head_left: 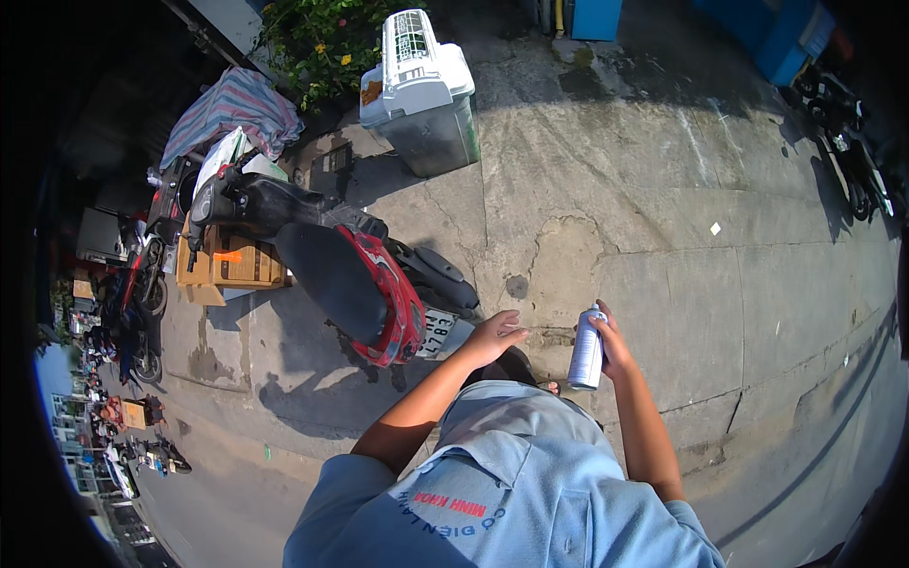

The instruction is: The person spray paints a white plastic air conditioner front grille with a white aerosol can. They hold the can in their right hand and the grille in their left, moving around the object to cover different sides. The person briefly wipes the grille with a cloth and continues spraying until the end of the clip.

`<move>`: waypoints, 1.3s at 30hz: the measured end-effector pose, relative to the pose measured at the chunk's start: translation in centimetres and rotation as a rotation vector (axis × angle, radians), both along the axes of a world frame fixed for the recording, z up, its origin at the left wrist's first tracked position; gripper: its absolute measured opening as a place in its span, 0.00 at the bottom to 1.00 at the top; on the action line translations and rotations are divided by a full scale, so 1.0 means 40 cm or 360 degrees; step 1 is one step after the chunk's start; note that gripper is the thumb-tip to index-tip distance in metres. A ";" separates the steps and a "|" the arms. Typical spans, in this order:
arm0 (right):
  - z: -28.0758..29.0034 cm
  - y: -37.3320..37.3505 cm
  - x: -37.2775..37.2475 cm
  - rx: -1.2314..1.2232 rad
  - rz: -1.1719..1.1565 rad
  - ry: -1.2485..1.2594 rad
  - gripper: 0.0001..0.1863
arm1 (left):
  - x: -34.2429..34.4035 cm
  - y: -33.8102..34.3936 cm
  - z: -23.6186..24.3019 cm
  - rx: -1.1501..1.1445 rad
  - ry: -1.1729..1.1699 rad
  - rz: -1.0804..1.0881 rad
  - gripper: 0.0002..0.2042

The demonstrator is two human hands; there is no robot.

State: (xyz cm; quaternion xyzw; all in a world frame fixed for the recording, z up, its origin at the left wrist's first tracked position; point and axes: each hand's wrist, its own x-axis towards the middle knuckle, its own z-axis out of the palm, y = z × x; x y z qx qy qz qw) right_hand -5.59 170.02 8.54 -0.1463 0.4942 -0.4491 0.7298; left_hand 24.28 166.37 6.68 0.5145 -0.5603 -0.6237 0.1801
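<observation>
In my right hand (615, 346) is a white and blue aerosol spray can (586, 355), held upright with the fingers around its upper part near the nozzle. My left hand (497, 338) hovers in front of my body with its fingers stretched out, and nothing shows in it. Just beyond that hand stands the rear of a parked red and black motorbike (407, 308); its number plate (437, 333) sits close to my fingers. I cannot tell if they touch it. One of my feet shows partly below the can.
A grey bin (431, 137) at the far side carries a white plastic appliance cover (417, 71). Left of the motorbike sits an open cardboard box (251, 260), with a striped sheet (232, 114) over something behind. More motorbikes (857, 156) stand far right, near a blue container (781, 43).
</observation>
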 end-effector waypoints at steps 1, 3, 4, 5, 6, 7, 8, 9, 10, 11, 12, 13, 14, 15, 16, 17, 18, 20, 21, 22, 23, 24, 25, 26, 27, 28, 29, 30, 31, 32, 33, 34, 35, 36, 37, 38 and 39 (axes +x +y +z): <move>-0.073 0.027 -0.063 0.0134 -0.0069 0.0082 0.41 | 0.038 -0.026 -0.009 -0.0431 -0.0396 0.0062 0.32; -0.264 0.118 -0.212 0.0367 -0.0110 0.0181 0.34 | 0.158 -0.084 -0.050 -0.1099 -0.0954 0.0252 0.30; -0.352 0.193 -0.292 0.0468 -0.0089 0.0199 0.31 | 0.218 -0.108 -0.074 -0.1101 -0.1258 0.0337 0.31; -0.378 0.261 -0.344 0.0711 -0.0105 0.0305 0.23 | 0.277 -0.120 -0.089 -0.1089 -0.1578 0.0433 0.32; -0.445 0.362 -0.428 0.0868 0.0031 0.0520 0.23 | 0.311 -0.147 -0.095 -0.0895 -0.1733 0.0452 0.34; -0.444 0.423 -0.460 0.1125 0.0141 0.0695 0.24 | 0.354 -0.162 -0.110 -0.0731 -0.1853 0.0472 0.36; -0.494 0.538 -0.550 0.1366 0.0380 0.0835 0.25 | 0.389 -0.183 -0.136 -0.0541 -0.1933 0.0459 0.38; -0.481 0.590 -0.577 0.1346 0.0429 0.0655 0.25 | 0.428 -0.179 -0.162 -0.0398 -0.1993 0.0462 0.39; -0.458 0.605 -0.609 0.1378 0.0491 0.0581 0.24 | 0.447 -0.176 -0.180 -0.0335 -0.2025 0.0456 0.39; -0.446 0.594 -0.627 0.1408 0.0526 0.0536 0.24 | 0.454 -0.176 -0.192 -0.0274 -0.2052 0.0444 0.39; -0.445 0.599 -0.626 0.1415 0.0511 0.0486 0.24 | 0.442 -0.203 -0.201 -0.0240 -0.2075 0.0408 0.39; -0.438 0.572 -0.625 0.1416 0.0528 0.0465 0.23 | 0.429 -0.215 -0.217 -0.0240 -0.2155 0.0430 0.39; -0.440 0.521 -0.628 0.1371 0.0555 0.0470 0.23 | 0.421 -0.207 -0.239 -0.0218 -0.2242 0.0455 0.39; -0.451 0.463 -0.624 0.1307 0.0567 0.0467 0.23 | 0.413 -0.227 -0.243 -0.0222 -0.2331 0.0475 0.40; -0.473 0.390 -0.623 0.1216 0.0588 0.0464 0.22 | 0.395 -0.260 -0.234 -0.0107 -0.2249 0.0436 0.40; -0.508 0.318 -0.634 0.1107 0.0590 0.0445 0.22 | 0.358 -0.310 -0.220 -0.0006 -0.2158 0.0401 0.40; -0.549 0.248 -0.642 0.0996 0.0574 0.0422 0.22 | 0.328 -0.378 -0.222 0.0025 -0.2074 0.0314 0.40; -0.630 0.145 -0.686 0.0776 0.0500 0.0340 0.21 | 0.254 -0.526 -0.241 0.0076 -0.1853 0.0039 0.40; -0.661 0.099 -0.706 0.0707 0.0432 0.0321 0.21 | 0.208 -0.625 -0.264 0.0075 -0.1727 -0.0153 0.40; -0.633 -0.030 -0.666 0.0651 0.0435 0.0266 0.21 | 0.184 -0.688 -0.276 0.0030 -0.1672 -0.0253 0.39; -0.581 -0.183 -0.656 0.0696 0.0298 0.0487 0.25 | 0.156 -0.754 -0.287 -0.0014 -0.1616 -0.0358 0.39; -0.381 -0.420 -0.564 0.0734 0.0172 0.0702 0.29 | 0.120 -0.837 -0.268 0.0049 -0.1602 -0.0460 0.38; -0.335 -0.541 -0.569 0.0592 0.0215 0.0764 0.32 | 0.064 -0.942 -0.256 0.0098 -0.1532 -0.0599 0.38; -0.302 -0.664 -0.571 0.0445 0.0251 0.0822 0.36 | 0.018 -1.035 -0.256 0.0019 -0.1340 -0.0532 0.36; -0.245 -0.777 -0.568 0.0412 0.0257 0.0818 0.36 | -0.039 -1.127 -0.235 -0.0013 -0.1199 -0.0440 0.35; -0.181 -0.878 -0.570 0.0383 0.0278 0.0817 0.36 | -0.092 -1.204 -0.207 -0.0035 -0.1054 -0.0337 0.33; -0.132 -0.963 -0.580 0.0329 0.0314 0.0769 0.37 | -0.138 -1.272 -0.194 -0.0067 -0.0856 -0.0146 0.33; -0.105 -1.039 -0.593 0.0274 0.0350 0.0716 0.37 | -0.170 -1.319 -0.186 -0.0101 -0.0662 0.0047 0.33; -0.102 -1.108 -0.610 0.0224 0.0414 0.0794 0.36 | -0.191 -1.348 -0.170 -0.0083 -0.0555 0.0064 0.33; -0.101 -1.177 -0.614 0.0206 0.0378 0.0722 0.35 | -0.206 -1.371 -0.155 -0.0069 -0.0455 0.0090 0.33; -0.099 -1.246 -0.619 0.0188 0.0346 0.0654 0.35 | -0.217 -1.390 -0.147 -0.0059 -0.0352 0.0122 0.33; -0.095 -1.316 -0.621 0.0172 0.0314 0.0579 0.34 | -0.209 -1.387 -0.155 -0.0011 -0.0367 0.0108 0.32; -0.095 -1.387 -0.619 0.0178 0.0289 0.0456 0.34 | -0.187 -1.361 -0.174 0.0043 -0.0383 0.0093 0.31; -0.071 -1.463 -0.588 0.0181 0.0270 0.0416 0.34 | -0.150 -1.320 -0.241 0.0112 -0.0427 0.0170 0.31; -0.030 -1.537 -0.535 0.0198 0.0250 0.0379 0.34 | -0.102 -1.264 -0.313 0.0191 -0.0468 0.0243 0.31; -0.009 -1.622 -0.503 0.0210 0.0213 0.0347 0.34 | -0.044 -1.221 -0.330 0.0311 -0.0788 0.0162 0.32; -0.024 -1.708 -0.484 0.0112 0.0310 0.0345 0.35 | 0.027 -1.150 -0.375 0.0585 -0.0971 0.0233 0.32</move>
